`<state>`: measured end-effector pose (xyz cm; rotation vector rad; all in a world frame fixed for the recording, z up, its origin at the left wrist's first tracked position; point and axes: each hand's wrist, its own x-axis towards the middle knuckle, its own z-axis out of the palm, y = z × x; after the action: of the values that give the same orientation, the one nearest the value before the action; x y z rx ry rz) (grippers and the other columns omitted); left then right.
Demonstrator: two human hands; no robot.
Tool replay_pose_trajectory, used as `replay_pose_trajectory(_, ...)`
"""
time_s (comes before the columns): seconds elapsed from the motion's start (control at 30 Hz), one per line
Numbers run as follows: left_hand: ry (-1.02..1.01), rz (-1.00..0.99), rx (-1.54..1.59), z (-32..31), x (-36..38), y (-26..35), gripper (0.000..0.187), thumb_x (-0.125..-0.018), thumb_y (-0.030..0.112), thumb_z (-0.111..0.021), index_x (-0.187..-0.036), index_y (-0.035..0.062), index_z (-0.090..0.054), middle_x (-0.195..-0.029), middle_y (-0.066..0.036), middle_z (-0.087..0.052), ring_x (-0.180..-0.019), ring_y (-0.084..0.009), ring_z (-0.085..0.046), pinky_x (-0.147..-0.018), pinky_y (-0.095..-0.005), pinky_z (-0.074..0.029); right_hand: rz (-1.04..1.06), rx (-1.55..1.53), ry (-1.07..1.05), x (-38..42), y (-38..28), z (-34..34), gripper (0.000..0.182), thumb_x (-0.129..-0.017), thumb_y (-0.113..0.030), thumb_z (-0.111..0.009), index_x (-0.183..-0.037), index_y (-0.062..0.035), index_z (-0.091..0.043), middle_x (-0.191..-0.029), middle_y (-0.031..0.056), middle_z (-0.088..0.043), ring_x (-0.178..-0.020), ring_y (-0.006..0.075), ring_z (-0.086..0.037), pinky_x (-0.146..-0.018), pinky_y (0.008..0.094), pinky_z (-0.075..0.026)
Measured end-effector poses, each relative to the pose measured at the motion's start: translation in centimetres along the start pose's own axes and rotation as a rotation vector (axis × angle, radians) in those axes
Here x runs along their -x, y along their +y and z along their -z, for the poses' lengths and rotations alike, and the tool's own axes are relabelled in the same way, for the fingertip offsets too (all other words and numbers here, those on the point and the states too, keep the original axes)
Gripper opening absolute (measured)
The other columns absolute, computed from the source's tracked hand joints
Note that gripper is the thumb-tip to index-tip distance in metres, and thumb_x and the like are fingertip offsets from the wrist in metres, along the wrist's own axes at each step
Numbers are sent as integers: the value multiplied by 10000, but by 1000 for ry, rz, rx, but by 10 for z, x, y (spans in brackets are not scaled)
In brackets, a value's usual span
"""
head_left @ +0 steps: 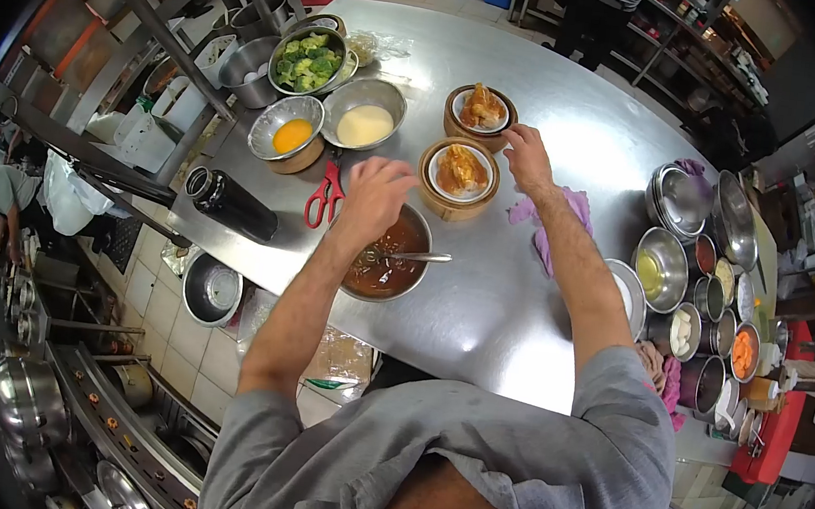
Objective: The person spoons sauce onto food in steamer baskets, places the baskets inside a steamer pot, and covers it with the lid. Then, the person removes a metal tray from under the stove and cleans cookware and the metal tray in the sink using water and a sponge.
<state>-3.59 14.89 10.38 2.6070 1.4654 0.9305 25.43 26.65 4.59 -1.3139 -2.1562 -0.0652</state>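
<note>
My left hand (374, 196) hovers over the upper edge of a steel bowl of brown sauce (377, 276), its fingers bent and partly hidden; what they hold, if anything, cannot be made out. A spoon (417, 256) rests in that bowl. My right hand (529, 158) is beside the farther bamboo steamer (502, 137), fingertips close to its right rim. That steamer holds a white dish with brown-coated food (482, 107). Nearer to me, a second steamer (448, 209) holds a similar dish of food (462, 170).
Red scissors (325, 196) and a black bottle (231, 204) lie left, near bowls of broccoli (306, 62), yellow liquid (292, 135) and cream liquid (363, 125). A purple cloth (570, 217) lies under my right forearm. Steel bowls (661, 266) crowd the right. Another person (607, 7) stands beyond the table.
</note>
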Motion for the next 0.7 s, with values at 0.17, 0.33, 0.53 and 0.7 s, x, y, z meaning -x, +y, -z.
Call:
replay_pose_trajectory(0.17, -245, -266, -157, -40, -38, -33, 337, -645, 87, -700, -970, 131, -621, -1072, 26, -569, -1051, -210, -461, -919, -405, -326, 96, 4, -111, -15, 20, -12, 402, -674, -53, -684, -1055, -42, -554, -1143, 95, -521, -1101, 285, -454, -918, 379, -407)
replay_pose_trajectory(0.33, -395, -448, -164, -50, -51, -43, 280, -624, 171, -712, -874, 131, -592, -980, 31, -566, -1027, -188, -484, -916, -397, -340, 144, -51, -140, -18, 32, -22, 461, -642, -93, -711, -1063, -64, -525, -1132, 79, -510, -1106, 267, -447, -898, 384, -412)
replay_pose_trajectory(0.53, -454, -580, -46, -63, -62, -52, 216, -653, 207, -682, -814, 122, -566, -861, -3, -537, -962, -185, -517, -882, -355, -382, 177, 21, -177, -24, 41, -31, 420, -645, -117, -708, -1020, -79, -525, -1076, 45, -495, -1084, 241, -444, -852, 381, -429)
replay_pose_trajectory(0.7, -515, -592, 46, -71, -60, -47, 198, -665, 192, -674, -784, 93, -551, -876, -24, -521, -971, -197, -505, -812, -342, -439, 185, -10, -281, -32, 44, -29, 364, -650, -127, -701, -972, -75, -539, -1024, 43, -509, -1037, 244, -463, -817, 378, -444)
